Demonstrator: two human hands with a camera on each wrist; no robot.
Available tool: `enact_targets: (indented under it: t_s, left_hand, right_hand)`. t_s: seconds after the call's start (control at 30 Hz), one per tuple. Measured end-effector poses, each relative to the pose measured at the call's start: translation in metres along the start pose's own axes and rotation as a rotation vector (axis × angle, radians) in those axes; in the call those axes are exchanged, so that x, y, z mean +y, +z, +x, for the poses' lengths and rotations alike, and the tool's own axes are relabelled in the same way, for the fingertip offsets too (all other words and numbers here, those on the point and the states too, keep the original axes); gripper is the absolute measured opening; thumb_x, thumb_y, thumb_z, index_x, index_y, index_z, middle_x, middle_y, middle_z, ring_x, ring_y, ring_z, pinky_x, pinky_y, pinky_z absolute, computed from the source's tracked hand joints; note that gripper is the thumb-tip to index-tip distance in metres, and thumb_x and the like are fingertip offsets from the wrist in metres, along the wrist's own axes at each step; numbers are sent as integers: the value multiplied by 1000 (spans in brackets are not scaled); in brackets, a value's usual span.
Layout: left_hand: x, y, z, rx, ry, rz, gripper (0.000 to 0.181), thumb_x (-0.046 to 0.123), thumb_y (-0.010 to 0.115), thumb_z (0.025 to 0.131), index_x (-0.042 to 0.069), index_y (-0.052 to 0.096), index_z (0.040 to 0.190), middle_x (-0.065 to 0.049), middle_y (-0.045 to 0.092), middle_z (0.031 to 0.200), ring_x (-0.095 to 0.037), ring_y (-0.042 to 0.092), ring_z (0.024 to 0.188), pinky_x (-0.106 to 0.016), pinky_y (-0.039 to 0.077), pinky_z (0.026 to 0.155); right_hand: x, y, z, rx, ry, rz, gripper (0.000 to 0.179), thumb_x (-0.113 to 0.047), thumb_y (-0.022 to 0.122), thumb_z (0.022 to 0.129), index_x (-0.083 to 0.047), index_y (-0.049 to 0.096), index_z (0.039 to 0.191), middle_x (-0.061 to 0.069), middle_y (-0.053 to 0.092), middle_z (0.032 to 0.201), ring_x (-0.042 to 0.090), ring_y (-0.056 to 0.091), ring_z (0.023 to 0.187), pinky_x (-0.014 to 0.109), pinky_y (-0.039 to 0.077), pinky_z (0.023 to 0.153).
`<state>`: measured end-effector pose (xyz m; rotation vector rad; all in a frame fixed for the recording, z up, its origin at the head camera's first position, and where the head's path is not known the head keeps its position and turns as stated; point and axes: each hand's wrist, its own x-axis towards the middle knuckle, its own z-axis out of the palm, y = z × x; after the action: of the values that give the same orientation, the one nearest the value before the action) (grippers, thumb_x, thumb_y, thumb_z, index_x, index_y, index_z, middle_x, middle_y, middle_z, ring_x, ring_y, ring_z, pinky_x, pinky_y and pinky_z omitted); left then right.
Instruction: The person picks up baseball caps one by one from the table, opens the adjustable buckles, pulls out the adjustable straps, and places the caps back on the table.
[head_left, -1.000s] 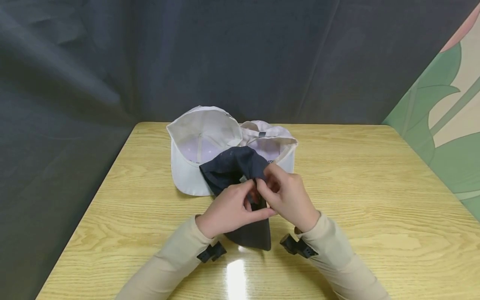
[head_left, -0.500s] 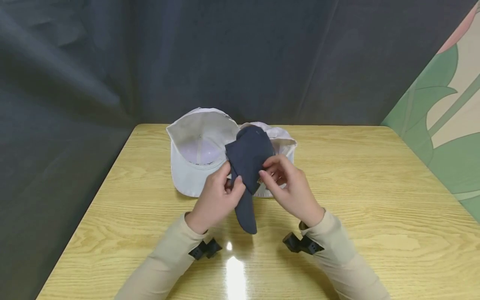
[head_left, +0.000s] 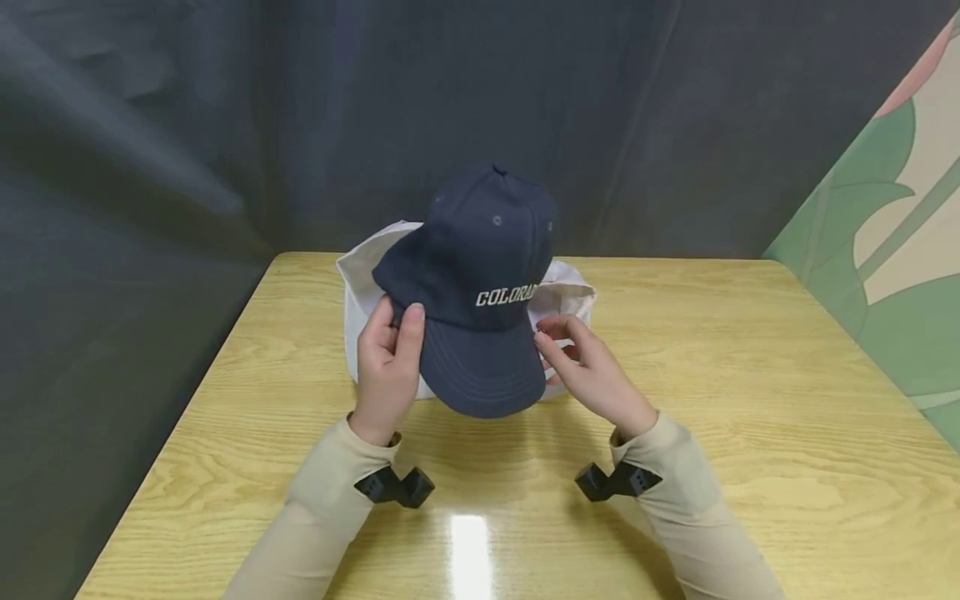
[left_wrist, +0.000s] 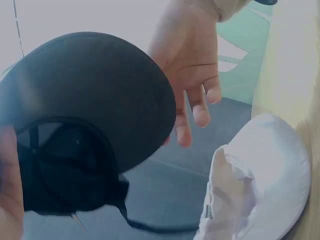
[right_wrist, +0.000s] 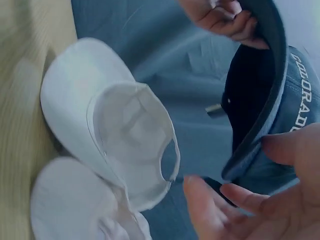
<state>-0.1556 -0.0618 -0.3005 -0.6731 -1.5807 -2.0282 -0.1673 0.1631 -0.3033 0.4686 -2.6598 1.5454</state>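
A navy baseball cap with pale lettering is held up above the table, crown up, brim tilted toward me. My left hand grips its left side, the thumb over the outside. At the brim's right edge is my right hand. In the right wrist view my right thumb touches the brim, while the other fingers are spread apart below it. The left wrist view shows the dark underside of the brim and the loose strap. Two white caps sit behind the navy one, partly covered by it.
The white caps, one at left and one at right, rest on the wooden table, openings toward me. A dark cloth hangs behind the table. At right is a leaf-patterned wall.
The navy cap has been turned over and raised, so its lettered front now faces me. My left hand has shifted left with its side; my right hand has stayed near the right edge.
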Motion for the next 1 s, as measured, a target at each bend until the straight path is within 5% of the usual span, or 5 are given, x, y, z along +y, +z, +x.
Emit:
enact_targets:
  t_s: [0.27,0.53,0.7,0.87,1.0]
  left_hand:
    - [-10,-4,5,11,-140,-57,27,13,43,98,-5,48,116,10,66,85,-3,63,77,-18,51,71]
    - [-22,-14,14,-55,-371,-38,25,9,42,99,-7,48,117,12,65,83,-1,63,78,-18,53,75]
    - [-30,-18,17,-156,-452,53,25,12,43,99,-6,48,116,14,64,79,0,63,77,-20,54,73]
    - [-40,-21,18,-259,-521,181,32,13,41,100,-5,46,126,-14,67,102,2,63,78,-24,55,74]
    - [-50,-19,18,-348,-607,223,36,17,37,101,-7,42,128,-29,59,111,-5,65,78,-31,56,77]
  right_hand:
    - [-2,-2,1,-60,112,183,51,-25,46,98,0,32,140,25,52,123,5,58,91,28,54,72]
    - [1,-14,6,79,198,200,51,-32,50,96,0,41,135,-13,54,83,0,49,72,17,43,68]
    - [3,-23,6,54,205,139,52,-32,57,92,-4,43,132,-13,57,86,1,50,67,19,40,60]
    - [6,-29,6,13,177,136,52,-28,62,89,-6,40,131,-7,55,88,3,42,52,20,34,49]
    - [9,-37,1,47,138,233,29,-23,55,94,-6,45,116,-11,54,74,2,33,44,20,29,42]
